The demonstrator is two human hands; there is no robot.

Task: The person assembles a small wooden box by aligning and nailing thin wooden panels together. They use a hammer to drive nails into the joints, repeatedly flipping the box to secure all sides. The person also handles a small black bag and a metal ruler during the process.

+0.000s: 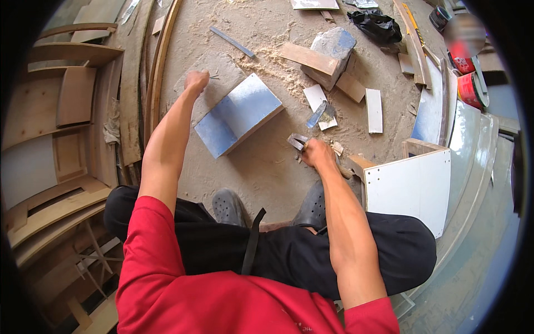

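Note:
My left hand (pixel 196 82) is closed, with thin metal nails (pixel 213 77) poking out past its fingers. It hovers beyond the far left corner of a wooden box (pixel 239 116), whose glossy blue-white panel faces up. To the right of that box, my right hand (pixel 318 153) grips a claw hammer (pixel 297 141) close to its metal head. Part of the hammer's handle is hidden by my hand and wrist. The box sits on the dusty floor, untouched by either hand. Just beyond the hammer lie a clear-blue scrap (pixel 316 114) and a white offcut (pixel 315 97).
A stone block (pixel 334 50) with wood pieces against it stands farther off. Near my right knee is a white-faced box (pixel 409 183). Cabinet frames (pixel 72 111) line the left side; glass sheets (pixel 467 183) lie at right. A metal bar (pixel 232 42) rests on the floor.

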